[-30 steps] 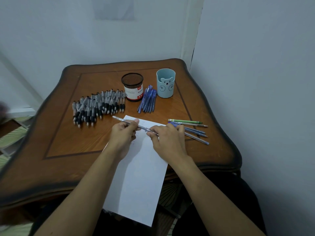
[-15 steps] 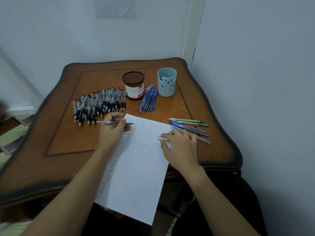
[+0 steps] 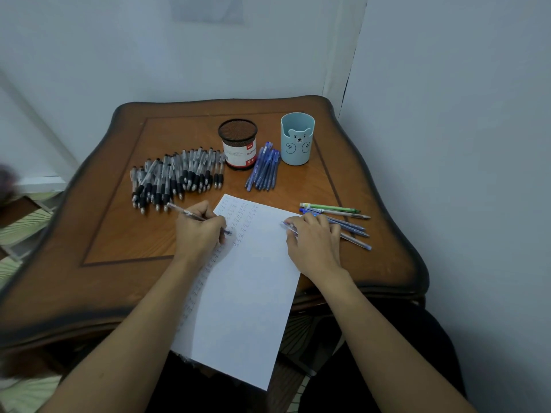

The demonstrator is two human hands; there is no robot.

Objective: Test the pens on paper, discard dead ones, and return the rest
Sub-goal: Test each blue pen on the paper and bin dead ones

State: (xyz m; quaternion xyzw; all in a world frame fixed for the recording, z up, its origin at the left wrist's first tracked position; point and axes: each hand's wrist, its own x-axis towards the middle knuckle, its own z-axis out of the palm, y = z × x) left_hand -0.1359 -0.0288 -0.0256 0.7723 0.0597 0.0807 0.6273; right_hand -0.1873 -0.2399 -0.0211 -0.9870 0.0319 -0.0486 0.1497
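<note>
Pen (image 3: 185, 211): left hand (image 3: 199, 234) fingers are clamping it, tip touching paper (image 3: 247, 293) on table (image 3: 119, 234). Cap (image 3: 288, 228): right hand (image 3: 316, 242) fingers are pinching it at paper's right edge

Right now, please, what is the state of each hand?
Left hand: closed, gripping a pen, tip on the paper.
Right hand: closed on a small clear piece, seemingly a pen cap.

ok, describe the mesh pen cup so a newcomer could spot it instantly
On the wooden table, two cups stand side by side near the far edge. The mesh pen cup is the left one, next to the black-grip pens. Unlike the light-blue bear cup, it is black mesh with a red-and-white label.
</note>
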